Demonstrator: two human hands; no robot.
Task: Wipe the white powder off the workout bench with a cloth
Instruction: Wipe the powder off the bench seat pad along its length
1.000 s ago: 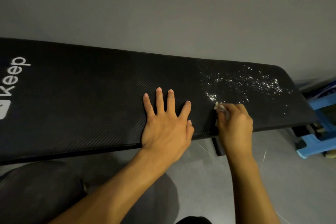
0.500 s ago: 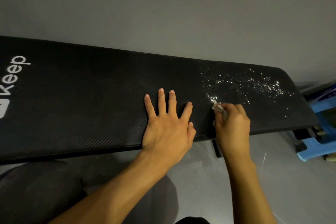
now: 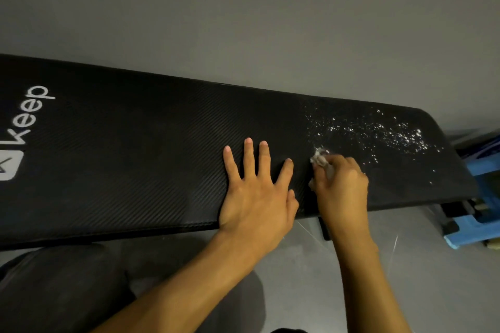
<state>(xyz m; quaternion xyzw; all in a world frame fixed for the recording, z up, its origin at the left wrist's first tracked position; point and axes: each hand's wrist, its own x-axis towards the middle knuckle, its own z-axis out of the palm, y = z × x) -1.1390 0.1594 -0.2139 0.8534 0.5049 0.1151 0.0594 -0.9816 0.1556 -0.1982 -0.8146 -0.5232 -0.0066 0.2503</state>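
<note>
Light dim and even. Beyond my fingers (image 3: pixel 249 154): plain grey wall (image 3: pixel 243 8), matte, one flat tone. Nearer me than the fingers, lower down: smooth grey floor (image 3: pixel 433 278), a few thin pale scratches catching light. Far right of the fingers, at the frame edge: blue plastic stool (image 3: pixel 477 234) on the floor, partly cut off.

Black counter (image 3: pixel 121 170), white logo (image 3: pixel 32 116) at one end. Left grip (image 3: pixel 257 197) flat on it, well right of logo. Cloth (image 3: pixel 319 158) further right; powder (image 3: pixel 392 135) scattered farthest from logo.
</note>
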